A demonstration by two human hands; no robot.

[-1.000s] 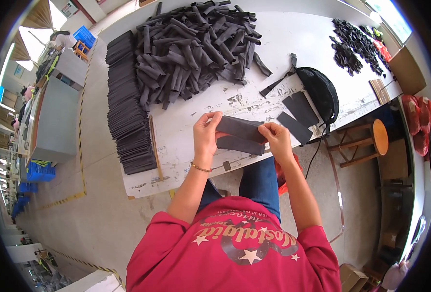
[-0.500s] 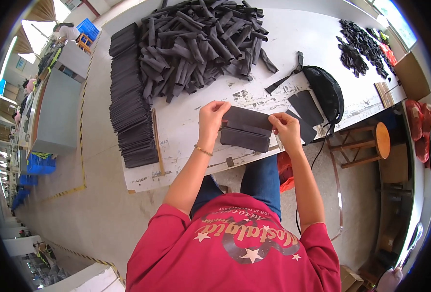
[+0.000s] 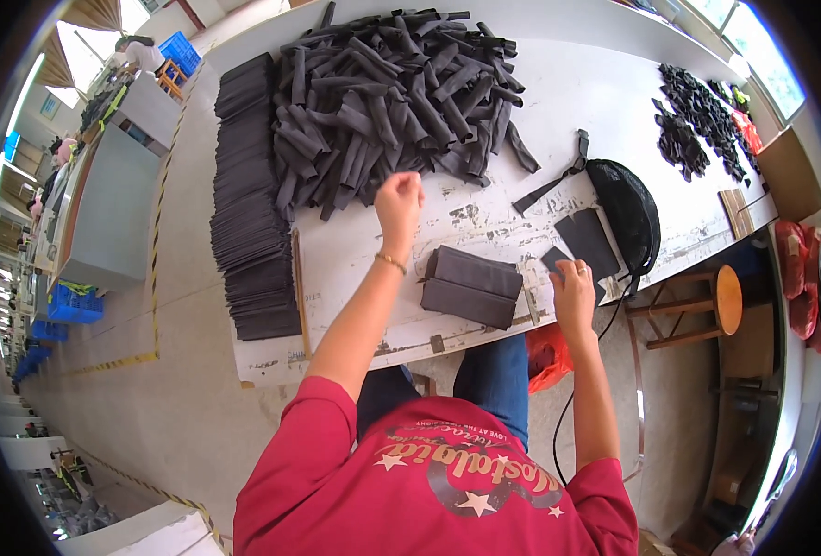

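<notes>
Dark fabric point(image 3: 470, 289), hands point(image 3: 398, 206) apart, forearms point(image 3: 366, 301) outstretched

The left arm point(image 3: 353, 326) slants up and rightward from the lower middle, bent at the elbow, to the left hand point(image 3: 401, 198) just above the frame's centre, its fingers curled in. The right arm point(image 3: 597, 398) rises from the lower right, leaning slightly left; the right hand point(image 3: 574, 295) sits lower, right of centre, fingers bent, their grip unclear.

Round wooden stool point(image 3: 728, 299) — right side | blue crate point(image 3: 75, 304) — near grey bench point(image 3: 106, 227), left | red bags point(image 3: 801, 301), far right
</notes>
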